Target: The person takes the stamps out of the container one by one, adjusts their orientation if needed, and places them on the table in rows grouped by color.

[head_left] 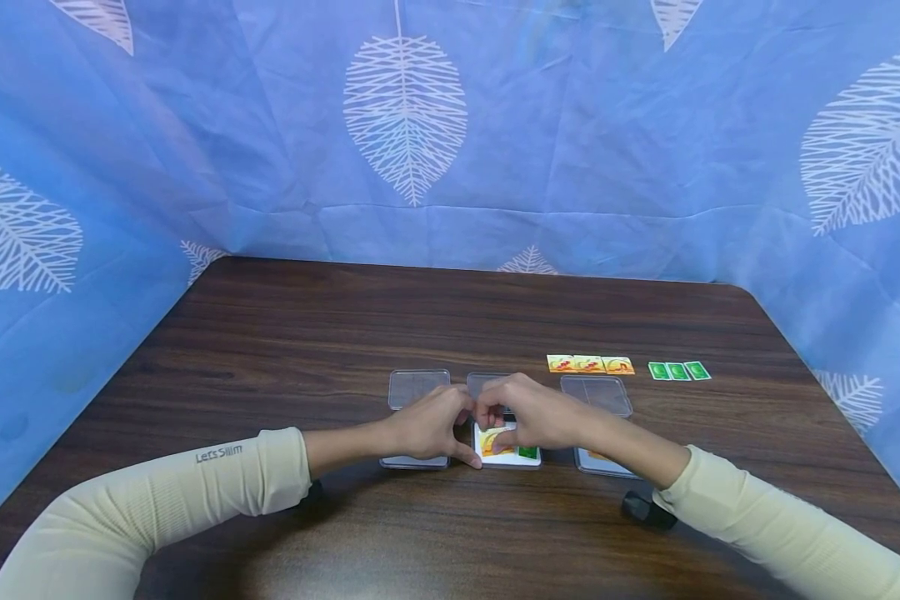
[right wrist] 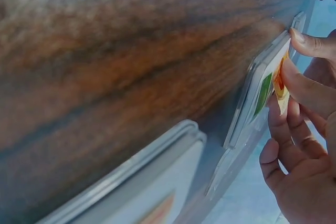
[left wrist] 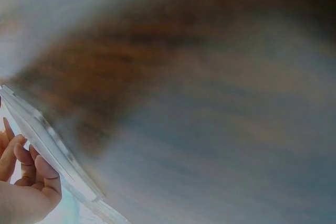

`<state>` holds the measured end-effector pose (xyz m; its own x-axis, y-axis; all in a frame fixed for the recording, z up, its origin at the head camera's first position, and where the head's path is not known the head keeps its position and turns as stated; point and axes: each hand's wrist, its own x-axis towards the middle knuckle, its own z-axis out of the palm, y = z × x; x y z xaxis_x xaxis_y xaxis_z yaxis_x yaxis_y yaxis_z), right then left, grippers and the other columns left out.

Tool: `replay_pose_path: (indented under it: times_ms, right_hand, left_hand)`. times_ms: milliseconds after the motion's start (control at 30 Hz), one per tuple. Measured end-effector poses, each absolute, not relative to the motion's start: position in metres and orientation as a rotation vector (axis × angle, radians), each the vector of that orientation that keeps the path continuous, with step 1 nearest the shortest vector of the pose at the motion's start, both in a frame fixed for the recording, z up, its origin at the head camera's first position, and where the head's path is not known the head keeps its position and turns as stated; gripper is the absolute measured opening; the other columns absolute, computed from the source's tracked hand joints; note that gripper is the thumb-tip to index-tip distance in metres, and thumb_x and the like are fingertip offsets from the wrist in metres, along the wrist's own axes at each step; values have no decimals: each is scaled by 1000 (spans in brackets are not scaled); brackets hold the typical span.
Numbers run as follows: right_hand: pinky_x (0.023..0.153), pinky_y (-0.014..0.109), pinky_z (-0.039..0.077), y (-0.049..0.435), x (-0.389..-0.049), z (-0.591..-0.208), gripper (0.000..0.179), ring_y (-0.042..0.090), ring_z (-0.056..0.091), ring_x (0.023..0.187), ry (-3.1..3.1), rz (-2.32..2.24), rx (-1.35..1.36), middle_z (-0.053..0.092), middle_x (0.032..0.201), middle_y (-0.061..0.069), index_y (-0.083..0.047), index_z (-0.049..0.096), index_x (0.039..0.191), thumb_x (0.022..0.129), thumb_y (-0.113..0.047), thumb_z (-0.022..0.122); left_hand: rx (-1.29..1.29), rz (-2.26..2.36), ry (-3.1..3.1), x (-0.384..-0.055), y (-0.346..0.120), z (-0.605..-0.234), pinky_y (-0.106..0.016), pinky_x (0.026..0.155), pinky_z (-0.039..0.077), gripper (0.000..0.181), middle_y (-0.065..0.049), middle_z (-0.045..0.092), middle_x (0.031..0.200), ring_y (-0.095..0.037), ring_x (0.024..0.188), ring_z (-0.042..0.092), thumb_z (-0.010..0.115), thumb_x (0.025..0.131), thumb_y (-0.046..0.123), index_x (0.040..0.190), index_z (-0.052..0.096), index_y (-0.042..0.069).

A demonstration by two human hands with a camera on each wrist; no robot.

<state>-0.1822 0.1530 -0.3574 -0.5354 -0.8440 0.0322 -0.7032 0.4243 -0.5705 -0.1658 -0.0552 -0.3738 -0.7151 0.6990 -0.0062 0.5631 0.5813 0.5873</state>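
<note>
Head view: On the surface (head_left: 345, 533), the right hand (head_left: 543, 414) pinches a yellow card (head_left: 487, 442) at the middle box (head_left: 506, 462), left of a green card (head_left: 528, 452), apparently for fine placing. The left hand (head_left: 426, 425) sets its thumb on the box's near left corner, probably as a brace; whether it grips cannot be told. Spare cards (head_left: 590, 364) lie beyond the box, rightward, presumably for easy reach.

Left wrist view: Fingers (left wrist: 48, 169) bend beside a box; contact is unclear.

Right wrist view: The yellow card's lower end stands off the middle box.
</note>
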Motion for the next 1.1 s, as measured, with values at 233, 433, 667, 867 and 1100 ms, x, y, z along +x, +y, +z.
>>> replay_pose_path:
  times_ms: [233, 433, 667, 867, 1100]
  right_hand:
    - [67, 28, 53, 153, -184, -356, 22, 6, 55, 73, 2392, -794, -1339, 63, 81, -8, -12, 68, 83, 81, 0, 87]
    - [69, 30, 56, 156, -188, -357, 15, 1, 58, 75, 2335, -803, -1343, 70, 85, -7, -10, 74, 90, 83, -3, 86]
    - [69, 29, 55, 162, -193, -356, 13, 0, 57, 74, 2279, -839, -1401, 72, 86, -6, -8, 78, 95, 85, -5, 85]
    - [60, 26, 45, 167, -196, -352, 14, 5, 51, 65, 2221, -855, -1434, 70, 86, -6, -8, 79, 101, 90, 1, 75]
    - [56, 24, 42, 173, -198, -347, 27, 12, 47, 60, 2164, -872, -1471, 73, 96, 0, -7, 78, 107, 91, 6, 62]
  left_hand:
    - [1035, 837, 2570, -166, -55, -374, -21, 61, 30, 40, 0, 49, 80, -9, 72, 39, 96, 74, 24, 98, 72, 4]
    - [1055, 833, 2563, -167, -55, -374, -20, 61, 30, 40, 1, 49, 79, -7, 71, 38, 96, 75, 25, 102, 75, 5]
    - [1049, 847, 2553, -167, -55, -375, -21, 61, 31, 42, 1, 50, 81, -8, 72, 40, 96, 75, 24, 106, 77, 3]
    - [1034, 834, 2556, -167, -54, -375, -21, 61, 31, 44, 1, 51, 82, -8, 72, 40, 96, 75, 25, 108, 77, 2]
    - [1040, 835, 2562, -167, -54, -375, -21, 62, 33, 47, 1, 51, 82, -8, 73, 41, 96, 74, 24, 110, 77, 1]
